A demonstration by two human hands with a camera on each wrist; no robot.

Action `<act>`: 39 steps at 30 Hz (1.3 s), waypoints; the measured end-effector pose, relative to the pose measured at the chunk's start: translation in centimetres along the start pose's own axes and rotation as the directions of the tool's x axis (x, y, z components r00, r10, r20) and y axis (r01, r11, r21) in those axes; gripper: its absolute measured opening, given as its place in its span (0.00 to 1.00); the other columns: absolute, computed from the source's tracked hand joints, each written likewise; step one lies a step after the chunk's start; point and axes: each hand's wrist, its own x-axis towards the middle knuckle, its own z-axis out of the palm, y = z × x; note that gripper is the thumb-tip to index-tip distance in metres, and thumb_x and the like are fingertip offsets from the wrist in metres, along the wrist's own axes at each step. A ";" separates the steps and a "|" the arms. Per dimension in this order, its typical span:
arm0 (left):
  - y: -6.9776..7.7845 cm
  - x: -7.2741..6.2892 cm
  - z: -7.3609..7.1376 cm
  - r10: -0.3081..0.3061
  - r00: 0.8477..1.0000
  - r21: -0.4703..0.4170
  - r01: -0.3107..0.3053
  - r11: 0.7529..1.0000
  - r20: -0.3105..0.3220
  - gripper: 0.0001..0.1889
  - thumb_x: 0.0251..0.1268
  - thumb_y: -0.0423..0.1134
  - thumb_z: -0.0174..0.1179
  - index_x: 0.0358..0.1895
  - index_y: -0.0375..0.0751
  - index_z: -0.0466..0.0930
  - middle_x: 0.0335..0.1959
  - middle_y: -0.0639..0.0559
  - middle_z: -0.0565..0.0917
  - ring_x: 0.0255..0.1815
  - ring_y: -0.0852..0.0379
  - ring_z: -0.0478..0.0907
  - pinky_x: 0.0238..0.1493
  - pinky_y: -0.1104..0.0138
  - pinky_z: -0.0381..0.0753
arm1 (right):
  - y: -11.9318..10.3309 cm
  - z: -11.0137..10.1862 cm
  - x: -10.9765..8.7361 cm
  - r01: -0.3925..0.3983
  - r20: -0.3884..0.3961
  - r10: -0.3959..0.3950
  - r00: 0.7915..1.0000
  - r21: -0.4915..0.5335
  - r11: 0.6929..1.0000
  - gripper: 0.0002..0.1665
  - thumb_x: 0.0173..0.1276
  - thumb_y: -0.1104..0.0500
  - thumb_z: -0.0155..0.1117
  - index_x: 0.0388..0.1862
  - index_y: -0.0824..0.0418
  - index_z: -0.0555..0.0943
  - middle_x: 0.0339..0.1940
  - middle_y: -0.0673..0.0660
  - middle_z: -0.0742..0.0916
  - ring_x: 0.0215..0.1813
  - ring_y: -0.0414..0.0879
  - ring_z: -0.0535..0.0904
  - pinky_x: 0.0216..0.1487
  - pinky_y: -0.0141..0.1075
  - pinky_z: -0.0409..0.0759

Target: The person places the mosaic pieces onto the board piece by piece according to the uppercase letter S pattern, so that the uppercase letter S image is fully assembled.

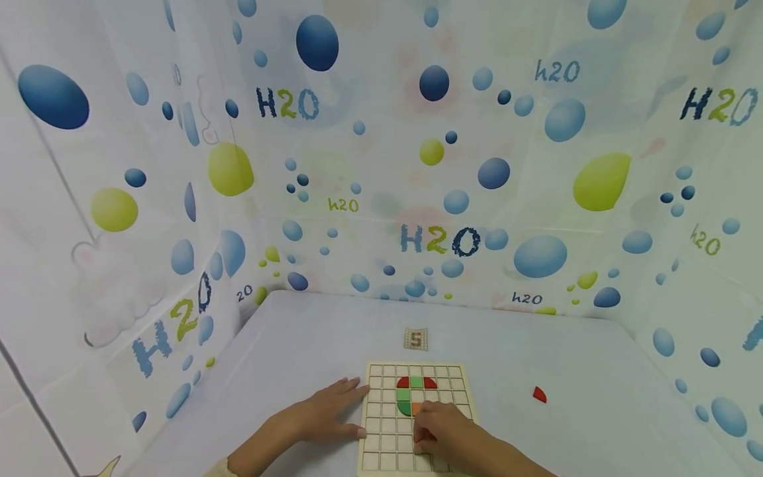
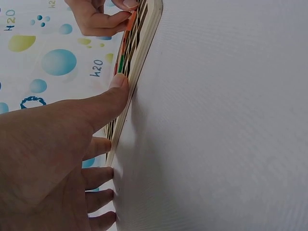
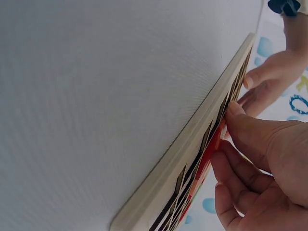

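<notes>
A pale wooden grid board [image 1: 380, 442] lies on the white table, with coloured tiles set in some squares. My left hand [image 1: 324, 411] rests along its left edge, fingers spread and straight, the thumb [image 2: 119, 81] touching the rim. Over the lower middle of the board, my right hand [image 1: 444, 430] has curled fingers and pinches an orange tile [image 2: 130, 21] low against the grid. Most of that tile is hidden by the fingers in the head view. Above the hand, red, light green and dark green tiles [image 1: 404, 407] form a curved shape, with an orange tile [image 1: 416, 409] beside them.
A small gridded card [image 1: 416, 339] with an S-like figure lies beyond the board. To the right, a loose red quarter-circle tile [image 1: 539, 395] is on the table. A white curtain [image 1: 381, 165] with blue and green drops surrounds the table's back and sides.
</notes>
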 end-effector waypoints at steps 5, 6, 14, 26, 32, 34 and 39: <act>0.0 -0.1 0.0 0.003 1.000 -0.010 -0.003 1.000 0.002 0.46 0.65 0.67 0.67 0.82 0.52 0.65 0.84 0.41 0.63 0.85 0.36 0.56 0.79 0.37 0.61 | -0.1 0.0 -0.1 0.010 0.001 -0.010 1.000 -0.057 0.998 0.10 0.69 0.54 0.76 0.32 0.46 0.82 0.33 0.35 0.77 0.36 0.27 0.70 0.42 0.26 0.77; 0.1 -0.1 -0.1 0.003 1.000 -0.010 -0.003 1.000 0.002 0.46 0.65 0.67 0.67 0.82 0.52 0.65 0.84 0.41 0.63 0.85 0.36 0.56 0.79 0.37 0.61 | -0.1 0.0 -0.1 0.008 0.002 -0.008 1.000 -0.066 0.998 0.10 0.69 0.54 0.76 0.32 0.46 0.82 0.33 0.34 0.77 0.36 0.27 0.70 0.43 0.27 0.76; 0.2 -0.2 -0.2 0.002 1.000 -0.009 -0.002 1.000 -0.001 0.45 0.66 0.66 0.67 0.82 0.52 0.65 0.84 0.41 0.63 0.85 0.36 0.56 0.79 0.36 0.61 | -0.4 -0.1 -0.3 -0.015 0.003 0.015 1.000 -0.085 0.996 0.09 0.71 0.54 0.76 0.33 0.43 0.82 0.34 0.33 0.78 0.40 0.29 0.72 0.47 0.34 0.74; 0.4 -0.4 -0.3 0.012 1.000 -0.008 -0.012 1.000 -0.005 0.45 0.67 0.65 0.67 0.82 0.50 0.64 0.83 0.40 0.63 0.85 0.35 0.56 0.78 0.36 0.62 | -0.5 -0.2 -0.8 -0.014 0.001 0.014 1.000 -0.101 0.995 0.08 0.69 0.52 0.77 0.38 0.43 0.83 0.37 0.34 0.78 0.39 0.29 0.69 0.50 0.39 0.76; 0.2 -0.4 -0.2 0.007 1.000 -0.020 -0.007 1.000 -0.002 0.45 0.66 0.66 0.67 0.82 0.51 0.65 0.84 0.40 0.63 0.85 0.35 0.56 0.79 0.36 0.61 | 0.8 -1.3 -1.0 -0.068 -0.002 0.068 0.998 -0.058 0.996 0.06 0.71 0.47 0.75 0.42 0.42 0.86 0.40 0.35 0.80 0.42 0.31 0.73 0.47 0.31 0.78; 0.1 -0.3 -0.1 0.003 1.000 -0.021 -0.003 1.000 -0.001 0.45 0.66 0.66 0.67 0.82 0.53 0.65 0.84 0.41 0.63 0.85 0.35 0.56 0.78 0.36 0.61 | 1.6 -2.3 -1.3 -0.107 -0.022 0.106 0.994 -0.010 0.994 0.06 0.72 0.48 0.74 0.44 0.45 0.87 0.42 0.37 0.81 0.44 0.34 0.76 0.49 0.33 0.83; 0.0 -0.2 -0.1 0.004 1.000 -0.009 -0.004 1.000 0.001 0.45 0.66 0.66 0.67 0.82 0.53 0.64 0.84 0.42 0.63 0.85 0.36 0.56 0.78 0.36 0.62 | 4.3 -5.3 -2.9 -0.182 -0.117 0.188 0.975 0.064 0.981 0.11 0.71 0.55 0.75 0.48 0.54 0.85 0.47 0.47 0.84 0.51 0.47 0.83 0.52 0.41 0.87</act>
